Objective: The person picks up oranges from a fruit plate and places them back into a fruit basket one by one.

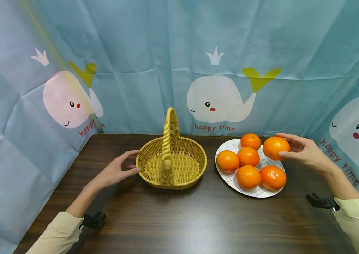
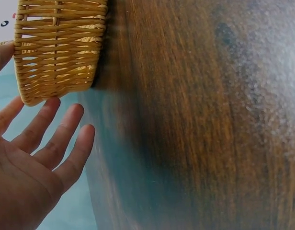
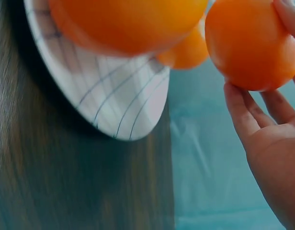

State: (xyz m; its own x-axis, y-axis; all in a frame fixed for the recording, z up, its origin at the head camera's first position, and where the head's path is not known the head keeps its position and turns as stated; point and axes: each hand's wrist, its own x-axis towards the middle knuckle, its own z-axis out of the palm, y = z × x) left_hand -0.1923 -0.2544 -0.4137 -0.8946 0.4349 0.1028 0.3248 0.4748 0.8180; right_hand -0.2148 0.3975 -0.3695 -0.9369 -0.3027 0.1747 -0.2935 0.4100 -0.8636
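Observation:
My right hand (image 1: 313,154) holds an orange (image 1: 276,148) between thumb and fingers, over the right side of a white plate (image 1: 230,180) with a dark grid pattern. In the right wrist view the held orange (image 3: 255,43) is up off the plate, fingertips around its underside. Several more oranges (image 1: 248,177) lie on the plate. At the left, my left hand (image 1: 113,171) is at the rim of a yellow wicker basket (image 1: 184,181) with a tall arched handle; nothing lies inside. The left wrist view shows its fingers (image 2: 73,122) spread, fingertips beside the basket's woven wall.
Basket and plate stand side by side on a dark wood-grain table (image 1: 179,218), toward its back edge. Behind and to both sides hangs a light blue curtain (image 1: 135,53) printed with whales. A black strap (image 1: 93,220) is on each wrist.

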